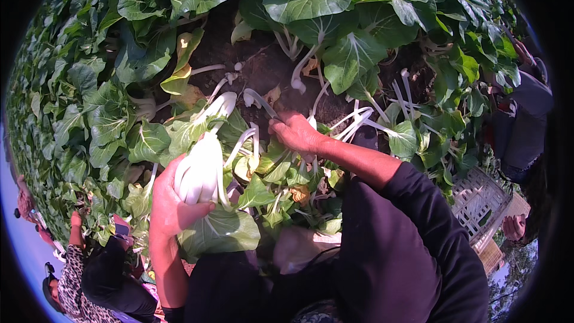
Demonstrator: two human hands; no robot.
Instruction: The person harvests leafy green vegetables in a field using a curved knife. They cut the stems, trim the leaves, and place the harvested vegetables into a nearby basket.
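Note:
My left hand (168, 208) grips a head of bok choy (199, 172) by its thick white stalks, with the thumb across them. A broad pale green leaf (224, 231) hangs below that thumb. To the right, my right hand (298, 132) is closed around a tool with a curved grey blade (263, 103), perhaps a sickle; its handle is hidden in the fist. The blade points up and left, over the soil, with its tip near a small white stalk base. Another white-stalked bok choy (222, 106) lies just above the held head.
Uncut leafy plants (309, 4) stand ahead, beyond bare soil (255, 60). Cut leaves and stalks (278, 172) litter the ground between my legs. Plastic crates (480, 202) sit at the right. Co-workers crouch at the lower left (107, 269) and the right edge (522, 121).

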